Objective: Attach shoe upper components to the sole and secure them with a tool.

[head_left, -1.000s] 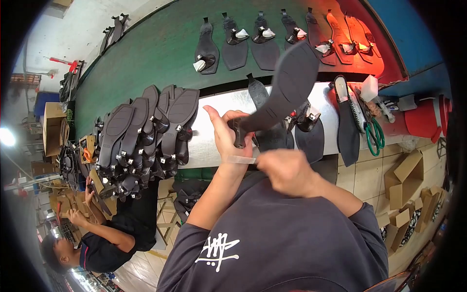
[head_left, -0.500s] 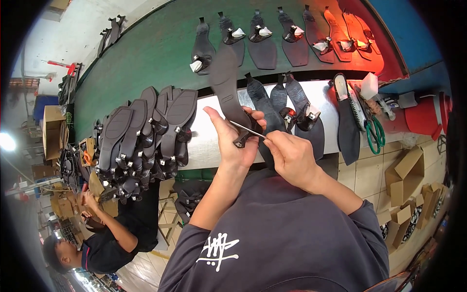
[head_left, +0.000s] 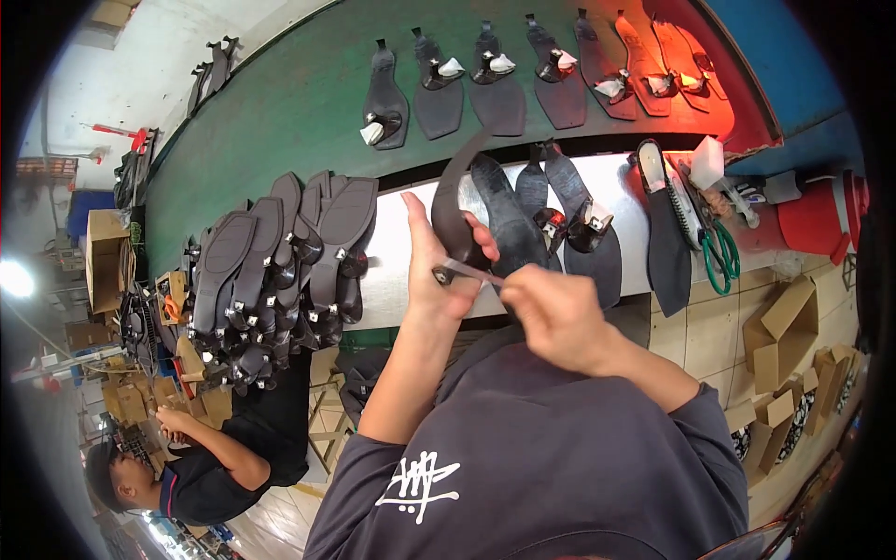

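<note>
- Evidently holding in the left hand [head_left: 432, 285], by a curled grip near the heel end, a matte black, curved sandal sole [head_left: 455, 207], over the shiny silver metal counter [head_left: 386, 280].
- Gripping in the right hand [head_left: 558, 319] a thin, straight, pale strip [head_left: 476, 272], crossing that heel end.
- Leftward, a heap of dark, grooved sandals [head_left: 225, 246].

- Sandals in your left hand [head_left: 434, 266]: 1 [head_left: 452, 210]
- Thin tool in your right hand [head_left: 557, 315]: 1 [head_left: 473, 272]
- Row sandals [head_left: 496, 107] on the green surface beyond you: 8, last ones overlap
- Piled sandals [head_left: 266, 229] on your left: well over 10, exact count hidden
- Scissors [head_left: 720, 257] on your right: 1 pair
- Co-workers [head_left: 219, 471] in your view: 1
</note>
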